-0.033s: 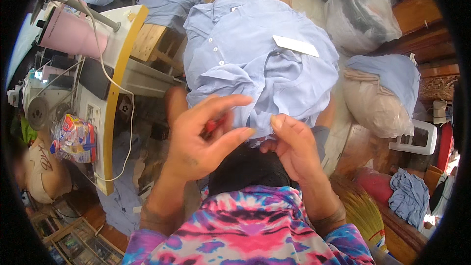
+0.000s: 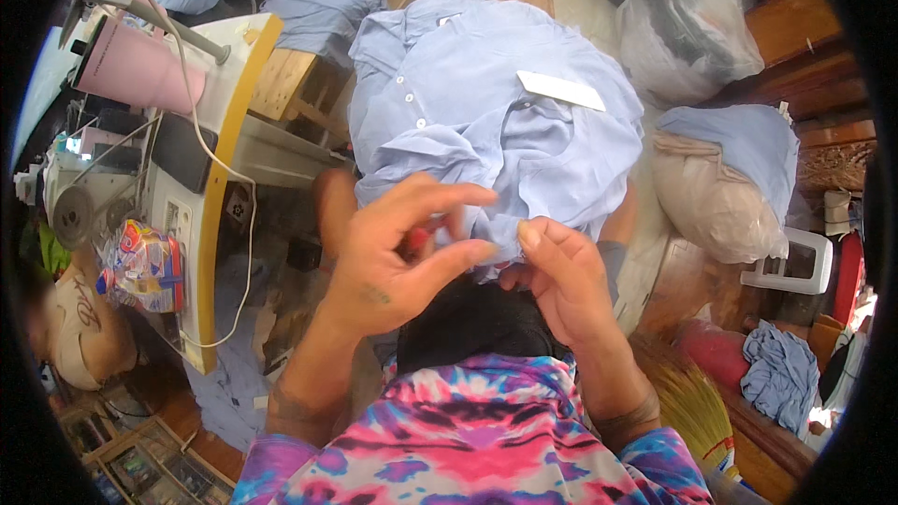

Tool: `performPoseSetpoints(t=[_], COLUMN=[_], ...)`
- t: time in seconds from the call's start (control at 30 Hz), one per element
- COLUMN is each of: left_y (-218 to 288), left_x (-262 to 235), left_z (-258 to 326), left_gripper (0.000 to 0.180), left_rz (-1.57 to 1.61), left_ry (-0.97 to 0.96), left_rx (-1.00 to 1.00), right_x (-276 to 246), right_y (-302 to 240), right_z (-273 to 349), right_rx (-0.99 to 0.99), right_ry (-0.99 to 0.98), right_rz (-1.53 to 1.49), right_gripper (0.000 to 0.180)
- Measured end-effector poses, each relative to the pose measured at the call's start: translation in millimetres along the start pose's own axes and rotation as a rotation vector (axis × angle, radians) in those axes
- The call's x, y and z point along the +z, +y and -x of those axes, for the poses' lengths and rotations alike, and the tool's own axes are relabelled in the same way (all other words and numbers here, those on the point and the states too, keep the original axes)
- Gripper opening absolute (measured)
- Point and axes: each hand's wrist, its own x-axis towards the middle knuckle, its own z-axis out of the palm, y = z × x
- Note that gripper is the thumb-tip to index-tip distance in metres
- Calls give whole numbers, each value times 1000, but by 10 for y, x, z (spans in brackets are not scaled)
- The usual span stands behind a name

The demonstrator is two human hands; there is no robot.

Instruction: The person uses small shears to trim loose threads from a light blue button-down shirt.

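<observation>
Light blue shirts [image 2: 505, 51] lie heaped over my lap, with small white buttons on the left part and a white card [image 2: 561, 91] on top. At the near edge, my right hand [image 2: 569, 276] pinches a folded bit of shirt cloth between thumb and finger. My left hand [image 2: 388, 257] is just left of that bit, its thumb and index finger apart around the cloth. Its other fingers curl around a small red object [image 2: 414, 241], mostly hidden, whose kind I cannot make out.
At left stands a sewing table [image 2: 224, 196] with a pink tumbler [image 2: 140, 65], a dark phone [image 2: 182, 148], a colourful packet [image 2: 140, 266] and a hanging white cable. Bagged clothes [image 2: 687, 28], a cloth-covered bundle [image 2: 716, 182], a white stool [image 2: 795, 262] and a broom [image 2: 687, 402] are at right.
My left hand has shifted slightly to the right, closer to the pinched cloth. My right hand keeps its pinch in nearly the same place.
</observation>
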Motion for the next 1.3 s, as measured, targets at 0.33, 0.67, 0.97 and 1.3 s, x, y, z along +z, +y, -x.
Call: performPoseSetpoints(t=[0.33,0.67,0.97,1.3], left_y=[-98,12,-63,56], left_x=[449,216,506,94], left_z=[79,-38,114,101], left_gripper=[13,13,13,21], left_rz=[923,177,422,-232], left_ry=[38,103,281,193], left_rx=[-323,276,69,391], right_x=[157,204,319,355], right_y=[93,-119,-134,-152], right_z=[82,193,187,173], right_rx=[-482,-651,-735,-884], right_ry=[36,50,115,231], right_rz=[59,542,715,984], right_gripper=[21,21,26,27])
